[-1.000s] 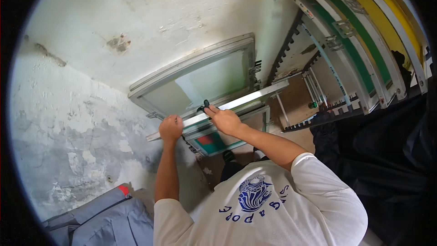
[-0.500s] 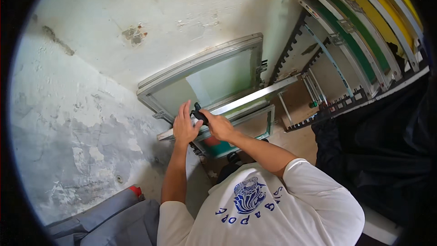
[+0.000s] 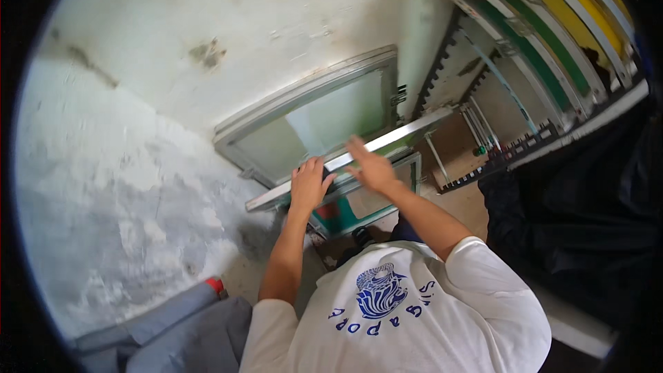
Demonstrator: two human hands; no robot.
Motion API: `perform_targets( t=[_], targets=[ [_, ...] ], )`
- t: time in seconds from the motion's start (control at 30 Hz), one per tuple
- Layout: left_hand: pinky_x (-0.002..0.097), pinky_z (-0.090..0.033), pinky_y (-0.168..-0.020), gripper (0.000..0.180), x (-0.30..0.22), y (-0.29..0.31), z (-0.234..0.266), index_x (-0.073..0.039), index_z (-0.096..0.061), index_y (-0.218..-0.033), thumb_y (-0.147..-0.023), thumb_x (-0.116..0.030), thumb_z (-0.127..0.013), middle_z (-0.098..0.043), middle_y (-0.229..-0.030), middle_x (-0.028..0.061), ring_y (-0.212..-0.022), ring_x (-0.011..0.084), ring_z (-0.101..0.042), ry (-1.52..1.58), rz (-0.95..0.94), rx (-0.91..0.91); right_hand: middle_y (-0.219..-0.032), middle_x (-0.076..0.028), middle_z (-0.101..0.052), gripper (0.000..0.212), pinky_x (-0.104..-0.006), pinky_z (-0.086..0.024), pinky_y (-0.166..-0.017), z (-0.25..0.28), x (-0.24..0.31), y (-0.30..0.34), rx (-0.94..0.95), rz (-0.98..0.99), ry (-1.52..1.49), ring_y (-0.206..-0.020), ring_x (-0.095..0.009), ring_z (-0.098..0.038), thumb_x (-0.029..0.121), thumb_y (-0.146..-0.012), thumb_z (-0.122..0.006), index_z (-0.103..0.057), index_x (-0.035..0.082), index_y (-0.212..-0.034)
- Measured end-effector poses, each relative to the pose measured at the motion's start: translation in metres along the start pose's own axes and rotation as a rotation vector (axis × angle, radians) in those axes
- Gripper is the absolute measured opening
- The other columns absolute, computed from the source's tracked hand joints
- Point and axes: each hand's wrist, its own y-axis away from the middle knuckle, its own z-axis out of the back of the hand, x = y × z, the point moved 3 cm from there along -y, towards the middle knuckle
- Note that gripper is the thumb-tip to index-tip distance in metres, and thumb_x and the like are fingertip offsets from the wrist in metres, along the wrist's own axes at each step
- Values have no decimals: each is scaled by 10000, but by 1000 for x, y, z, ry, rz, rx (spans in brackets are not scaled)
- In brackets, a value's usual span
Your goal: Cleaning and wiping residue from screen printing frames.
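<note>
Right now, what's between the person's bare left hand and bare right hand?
The head view shows a stretch of long, silver metal bar there, plus a partly hidden black object by the left hand's thumb.

A pale, worn wall (image 3: 276, 7) carries a brownish stain (image 3: 207, 54); beside it, a grey wall (image 3: 145, 200) is patchy with flaking paint. Brownish floor (image 3: 456, 213) shows near a storage rack (image 3: 476, 177) with dark notched rails. Black cloth (image 3: 573, 235) drapes at right. Light falls soft, dimmer low down.
</note>
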Motion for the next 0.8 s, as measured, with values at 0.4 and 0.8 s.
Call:
perform_targets(
  t=[0.4,0.8],
  targets=[
    [729,-305,-1114,442,66,56,32,-171,-637,-1270,-944,-466,-693,-636,-1303,38,-1271,257,-597,-99,197,-3,-1628,-254,-268,746,-541,-516,-1033,38,-39,8,-65,-82,-96,-1284,-526,-560,444,-929,-768,-441,112,-1511],
    [568,-400,-1103,450,111,80,40,-101,-630,-1277,-944,-388,-724,-595,-1263,138,-1231,372,-558,86,296,-69,-1615,-261,-248,847,-550,-500,-1055,40,-43,0,6,-91,-160,-1293,-514,-559,502,-883,-808,-421,106,-1524]
  ],
)
